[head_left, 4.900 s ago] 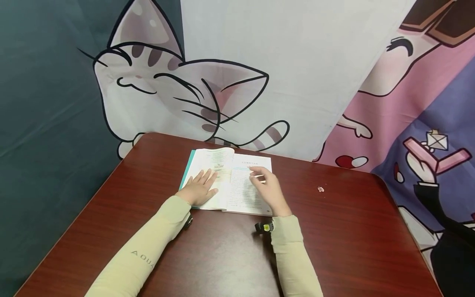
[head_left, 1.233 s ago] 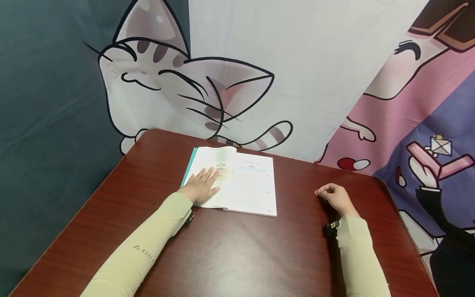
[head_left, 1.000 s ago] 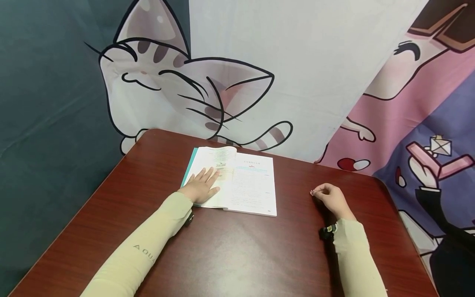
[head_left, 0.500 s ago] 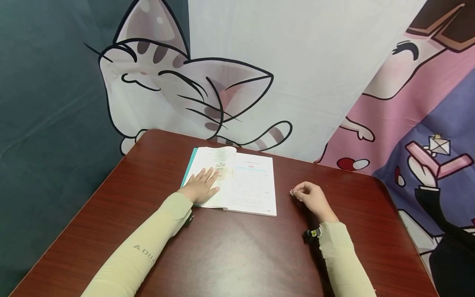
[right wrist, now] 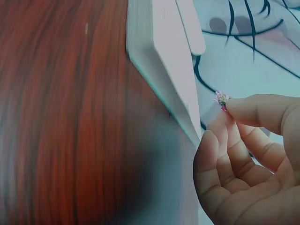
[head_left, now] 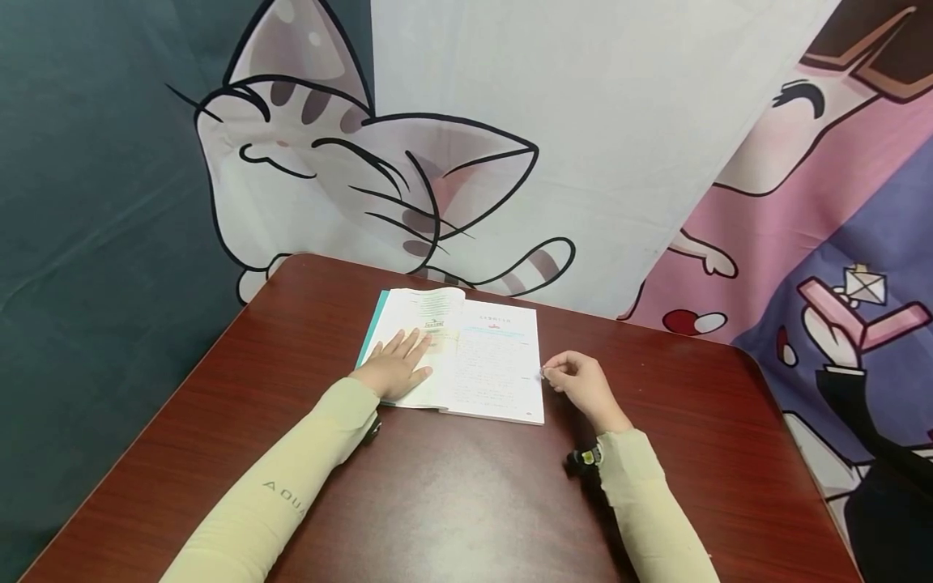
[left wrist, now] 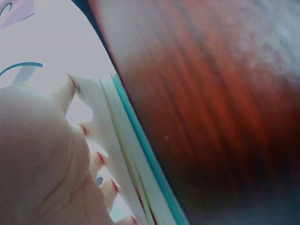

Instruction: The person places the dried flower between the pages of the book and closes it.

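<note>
An open book [head_left: 496, 364] with a teal cover edge lies toward the back of the table. My left hand [head_left: 394, 368] rests flat on its left page, fingers spread; in the left wrist view the palm [left wrist: 42, 154] lies over the pages. At the book's right edge my right hand [head_left: 583, 385] pinches a tiny pink-and-white flower [right wrist: 221, 100] between thumb and index finger. The right wrist view shows the other fingers [right wrist: 211, 154] loosely curled below it. From the head view the flower [head_left: 543, 373] is very small, just beside the right page.
The brown wooden table [head_left: 452, 502] reaches out around the book on all sides. A printed cloth [head_left: 583, 162] with cartoon figures hangs behind its back edge. A few tiny specks [head_left: 641, 390] lie on the wood to the right.
The right hand first left the page and took up the flower that lay on the right of the table. It has since carried it leftward to the book's edge. The left hand stayed put.
</note>
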A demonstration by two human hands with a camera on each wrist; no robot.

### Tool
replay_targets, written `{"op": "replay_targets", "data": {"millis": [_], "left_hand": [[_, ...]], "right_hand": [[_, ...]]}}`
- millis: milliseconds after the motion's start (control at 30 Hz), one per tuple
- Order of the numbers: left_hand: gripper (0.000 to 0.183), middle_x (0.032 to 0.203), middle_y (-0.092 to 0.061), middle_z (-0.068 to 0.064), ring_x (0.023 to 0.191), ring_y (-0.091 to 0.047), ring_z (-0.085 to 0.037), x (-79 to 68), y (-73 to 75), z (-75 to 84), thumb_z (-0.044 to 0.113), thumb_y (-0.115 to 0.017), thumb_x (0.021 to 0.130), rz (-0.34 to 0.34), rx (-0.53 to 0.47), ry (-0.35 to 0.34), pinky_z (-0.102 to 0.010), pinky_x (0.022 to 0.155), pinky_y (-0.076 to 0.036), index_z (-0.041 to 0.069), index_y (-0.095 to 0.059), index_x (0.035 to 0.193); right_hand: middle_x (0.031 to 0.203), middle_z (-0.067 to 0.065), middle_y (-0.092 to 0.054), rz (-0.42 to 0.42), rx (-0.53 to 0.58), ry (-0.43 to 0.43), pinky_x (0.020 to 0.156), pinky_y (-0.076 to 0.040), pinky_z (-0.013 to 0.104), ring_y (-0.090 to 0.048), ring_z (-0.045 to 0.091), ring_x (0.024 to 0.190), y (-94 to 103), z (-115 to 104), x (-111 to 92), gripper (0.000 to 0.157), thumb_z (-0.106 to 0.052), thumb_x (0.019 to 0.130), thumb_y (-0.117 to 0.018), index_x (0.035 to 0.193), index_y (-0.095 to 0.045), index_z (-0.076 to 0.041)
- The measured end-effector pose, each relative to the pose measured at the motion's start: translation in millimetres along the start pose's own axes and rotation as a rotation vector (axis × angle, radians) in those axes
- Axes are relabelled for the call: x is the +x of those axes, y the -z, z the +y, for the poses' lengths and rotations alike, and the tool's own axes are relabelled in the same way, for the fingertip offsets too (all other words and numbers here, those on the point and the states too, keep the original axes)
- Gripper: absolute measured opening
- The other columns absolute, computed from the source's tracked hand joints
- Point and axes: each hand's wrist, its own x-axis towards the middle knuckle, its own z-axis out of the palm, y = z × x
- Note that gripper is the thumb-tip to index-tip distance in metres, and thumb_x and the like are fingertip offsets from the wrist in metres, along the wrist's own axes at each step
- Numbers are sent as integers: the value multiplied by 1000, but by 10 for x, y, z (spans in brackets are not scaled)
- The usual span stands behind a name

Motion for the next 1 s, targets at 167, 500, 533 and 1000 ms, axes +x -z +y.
{"op": "replay_targets", "data": {"millis": [167, 500, 533, 1000], "left_hand": [[67, 170, -2, -15, 155, 4, -37, -17, 29, 34, 43, -31, 110, -19, 6, 12, -61, 121, -3, 10, -9, 164], [68, 170, -1, -14, 155, 4, -37, 6, -9, 12, 45, -31, 110, -12, 6, 18, -61, 121, -2, 12, -8, 164], [68, 170, -1, -13, 156, 4, -36, 9, -13, 9, 45, -31, 110, -11, 5, 18, -61, 122, -3, 12, -8, 164], [68, 170, -1, -13, 156, 4, -36, 22, -9, 13, 45, -31, 110, -15, 4, 18, -61, 122, -2, 12, -9, 164]], "right_hand": [[82, 11, -70, -11, -4, 13, 61, -54, 27, -59, 17, 68, -159, -99, 46, 5, -3, 90, -70, 92, -71, 2], [77, 7, -67, -27, 43, -5, 55, -46, 24, -54, 15, 62, -418, -274, 191, 5, -6, 91, -71, 90, -73, -1], [77, 7, -66, -29, 43, -10, 54, -45, 24, -54, 15, 62, -441, -291, 208, 5, -6, 92, -70, 90, -73, -2], [75, 4, -65, -44, -4, -26, 53, -44, 21, -53, 11, 56, -722, -420, 466, 8, -7, 94, -67, 89, -73, -5]]}}
